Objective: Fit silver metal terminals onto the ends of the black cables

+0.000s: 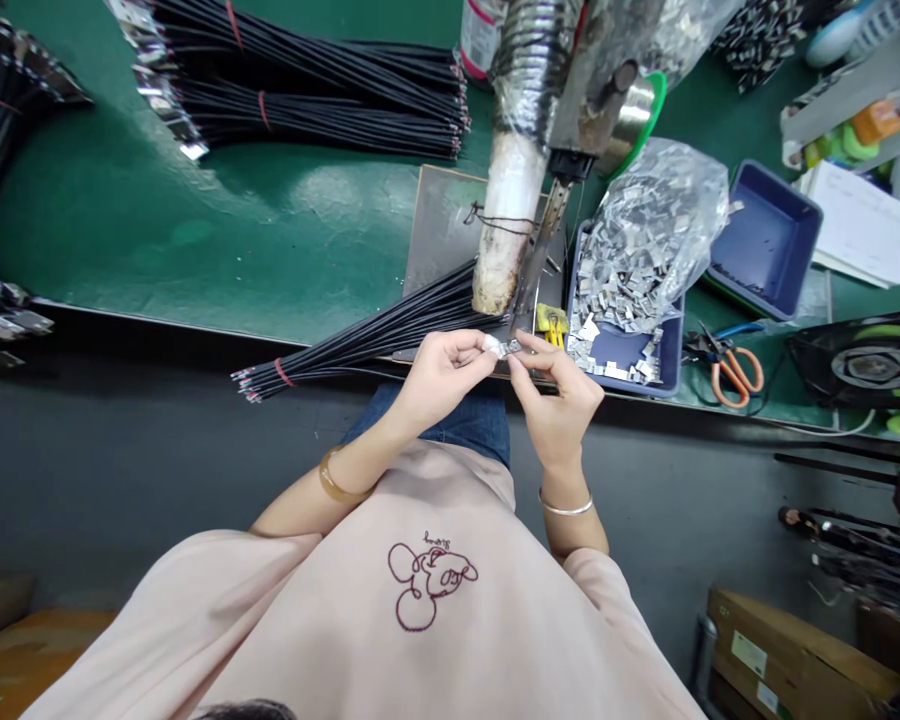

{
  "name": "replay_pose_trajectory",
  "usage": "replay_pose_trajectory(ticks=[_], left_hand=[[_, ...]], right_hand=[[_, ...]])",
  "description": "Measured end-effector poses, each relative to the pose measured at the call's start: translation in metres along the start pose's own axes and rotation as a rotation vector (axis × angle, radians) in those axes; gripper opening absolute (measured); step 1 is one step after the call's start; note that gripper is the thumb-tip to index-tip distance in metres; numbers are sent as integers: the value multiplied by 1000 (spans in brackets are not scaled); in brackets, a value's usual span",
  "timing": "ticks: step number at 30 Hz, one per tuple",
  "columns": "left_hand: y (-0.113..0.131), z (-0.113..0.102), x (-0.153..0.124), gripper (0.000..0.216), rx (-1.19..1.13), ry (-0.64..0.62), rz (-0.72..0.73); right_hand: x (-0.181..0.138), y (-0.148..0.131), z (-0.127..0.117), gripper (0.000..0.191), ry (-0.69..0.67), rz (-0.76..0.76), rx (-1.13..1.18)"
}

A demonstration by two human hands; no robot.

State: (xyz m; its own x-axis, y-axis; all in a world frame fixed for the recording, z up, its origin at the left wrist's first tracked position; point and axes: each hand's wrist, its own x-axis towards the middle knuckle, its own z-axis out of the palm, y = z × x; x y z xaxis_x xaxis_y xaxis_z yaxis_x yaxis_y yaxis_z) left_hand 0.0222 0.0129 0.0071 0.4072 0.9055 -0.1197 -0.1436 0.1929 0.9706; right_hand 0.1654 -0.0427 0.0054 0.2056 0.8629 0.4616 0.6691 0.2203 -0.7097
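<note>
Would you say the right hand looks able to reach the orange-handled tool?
Probably yes: nothing seems to cover the orange-handled tool, farther right, though the right hand is busy at a small metal piece.

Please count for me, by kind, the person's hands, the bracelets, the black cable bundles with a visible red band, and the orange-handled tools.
Hands: 2
Bracelets: 2
Red-banded cable bundles: 4
Orange-handled tool: 1
Total: 9
</note>
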Motion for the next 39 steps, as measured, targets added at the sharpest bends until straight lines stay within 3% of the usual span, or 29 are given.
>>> replay_pose_trajectory(ticks=[8,23,28,30,31,33,34,36,38,39], left_hand=[[3,0,3,17,-29,19,-2],[-4,-3,-1,18,179,-76,23],[-1,-4,-29,16,655,-212,226],[-4,-10,-47,26,692,-238,291],[-8,-16,-56,28,677,-252,279],[-22,-34,-74,29,637,-274,142],[-31,-46,-81,29,638,-253,35],[-51,-72,-91,34,653,-27,-173],[-68,-96,-95,48,519,288,-272],[-74,-105,-94,59,428,384,-310]], right_hand=[[3,-6,-4,7,17,-30,43],[-3,1,-8,7,10,13,90],[-12,9,-20,13,182,1,188],[-22,11,-28,16,249,-73,183],[-27,11,-32,15,254,-107,170],[-38,12,-34,15,122,-116,140],[-44,14,-32,14,5,-99,134],[-52,20,-20,13,-246,-35,101],[-56,30,1,35,-392,35,7],[-56,34,14,49,-447,75,-51]])
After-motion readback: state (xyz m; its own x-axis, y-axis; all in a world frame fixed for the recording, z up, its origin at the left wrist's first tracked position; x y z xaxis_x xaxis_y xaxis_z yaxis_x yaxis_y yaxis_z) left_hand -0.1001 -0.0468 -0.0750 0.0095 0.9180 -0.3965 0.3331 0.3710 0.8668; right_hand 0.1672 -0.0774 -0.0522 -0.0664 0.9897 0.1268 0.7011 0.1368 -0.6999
